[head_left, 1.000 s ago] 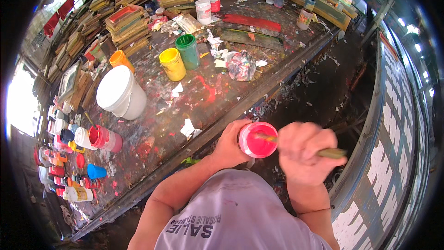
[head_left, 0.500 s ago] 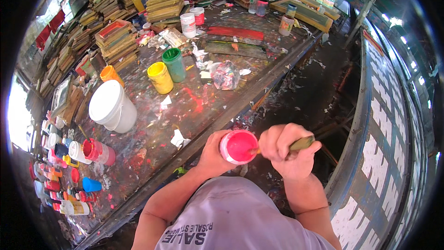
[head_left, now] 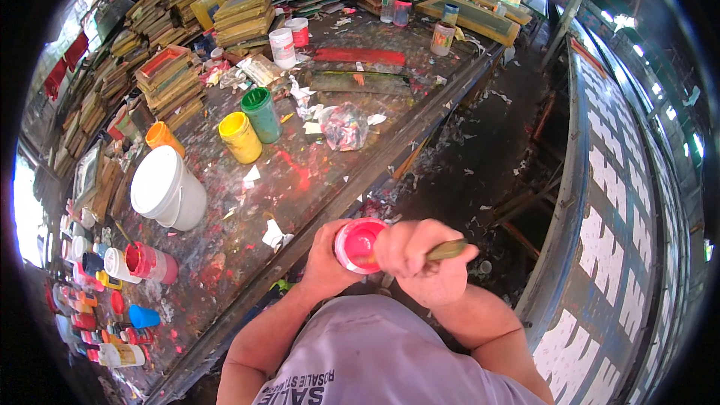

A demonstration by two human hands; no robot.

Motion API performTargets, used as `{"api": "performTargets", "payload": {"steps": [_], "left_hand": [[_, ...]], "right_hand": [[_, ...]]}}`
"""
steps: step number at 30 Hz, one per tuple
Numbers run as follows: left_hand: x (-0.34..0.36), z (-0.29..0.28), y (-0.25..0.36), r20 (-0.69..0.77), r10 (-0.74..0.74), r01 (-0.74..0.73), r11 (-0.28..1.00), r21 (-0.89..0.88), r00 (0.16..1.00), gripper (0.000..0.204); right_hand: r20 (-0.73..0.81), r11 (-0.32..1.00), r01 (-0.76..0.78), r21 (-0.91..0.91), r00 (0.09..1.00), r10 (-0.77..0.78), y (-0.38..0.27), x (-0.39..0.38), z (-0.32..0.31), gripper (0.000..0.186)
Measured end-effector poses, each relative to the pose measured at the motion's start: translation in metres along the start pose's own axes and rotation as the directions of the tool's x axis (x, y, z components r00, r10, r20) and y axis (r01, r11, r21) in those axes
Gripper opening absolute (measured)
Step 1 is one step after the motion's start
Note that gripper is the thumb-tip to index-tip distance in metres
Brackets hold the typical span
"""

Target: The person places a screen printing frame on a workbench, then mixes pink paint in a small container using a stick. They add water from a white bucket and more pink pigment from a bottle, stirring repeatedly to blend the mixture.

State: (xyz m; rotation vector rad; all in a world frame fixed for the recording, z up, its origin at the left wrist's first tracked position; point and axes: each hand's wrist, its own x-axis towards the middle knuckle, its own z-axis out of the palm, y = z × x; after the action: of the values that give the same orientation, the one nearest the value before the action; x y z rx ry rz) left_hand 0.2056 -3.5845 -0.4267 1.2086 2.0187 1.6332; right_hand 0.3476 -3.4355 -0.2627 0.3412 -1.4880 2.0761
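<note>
My left hand is wrapped round the side of a white-rimmed tub of bright pink paint, holding it beside the stained table's front edge. My right hand grips a flat olive-brown stick over the tub's right side; the stick's lower end is mostly hidden by my fingers. Nearest on the table are a white lidded bucket, a yellow tub, a green tub and scraps of white paper.
Stacked wooden frames line the table's back. Many small paint pots and a red-stained tub crowd the left. A crumpled plastic bundle lies mid-table. A narrow littered aisle separates it from a long right-hand bench with white patterned pieces.
Both hands, with the pink tub and stick, have moved left in the view, and my right hand is closer over the tub. The table appears shifted left as the view turned.
</note>
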Motion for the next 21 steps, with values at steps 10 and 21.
{"api": "performTargets", "payload": {"steps": [10, 21], "left_hand": [[0.004, -0.007, -0.010, -0.055, 0.191, -0.186, 0.979, 0.076, 0.980, 0.096], [0.002, -0.025, -0.021, -0.111, 0.153, -0.146, 0.987, 0.066, 0.982, 0.099]], "right_hand": [[-0.026, 0.991, -0.035, 0.133, 0.999, 0.039, 0.017, -0.007, -0.010, 0.084], [0.154, 0.989, 0.039, 0.142, 0.986, -0.061, 0.017, 0.027, 0.011, 0.077]]}}
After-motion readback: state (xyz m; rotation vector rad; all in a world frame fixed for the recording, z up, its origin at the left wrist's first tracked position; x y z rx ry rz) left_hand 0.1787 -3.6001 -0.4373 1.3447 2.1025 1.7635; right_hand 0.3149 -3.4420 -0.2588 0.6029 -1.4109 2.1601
